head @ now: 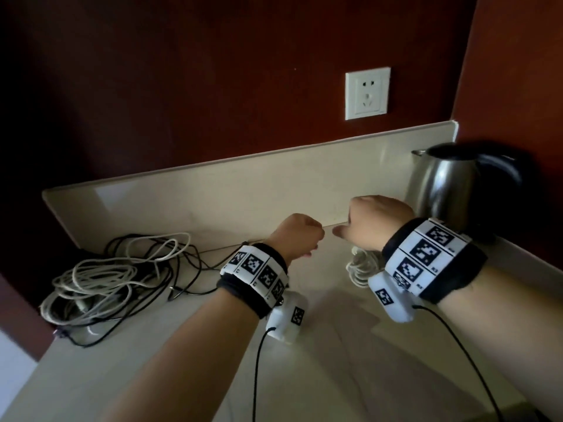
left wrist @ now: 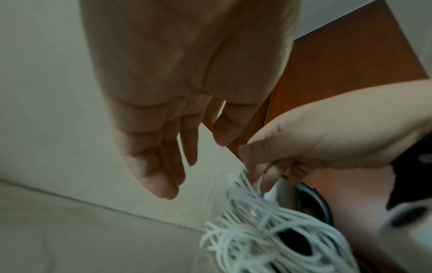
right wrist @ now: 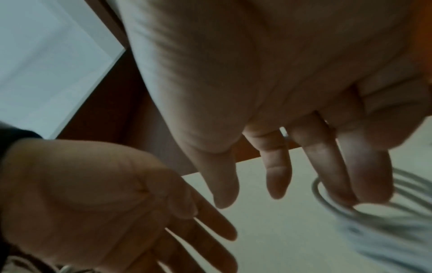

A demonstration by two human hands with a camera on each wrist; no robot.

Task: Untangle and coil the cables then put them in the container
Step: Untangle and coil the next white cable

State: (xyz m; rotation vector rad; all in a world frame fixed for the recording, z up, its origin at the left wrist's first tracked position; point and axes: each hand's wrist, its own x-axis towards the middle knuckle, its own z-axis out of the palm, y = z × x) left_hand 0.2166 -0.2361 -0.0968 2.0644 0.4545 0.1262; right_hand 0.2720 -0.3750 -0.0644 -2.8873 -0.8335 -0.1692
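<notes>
Fingers [left wrist: 268, 177] of right hand [head: 377, 222] pinching white coil [left wrist: 268, 240], low right of frame. Left hand [left wrist: 163, 110] loose, holding nothing. Keep loops tight together; tangled pile [head: 115, 275] waiting at left. No container seen.

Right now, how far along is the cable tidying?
One white coil looks wound; the right hand pinches its top. The left hand is open, holding nothing. The tangled pile on the counter remains. No container is in view.
</notes>
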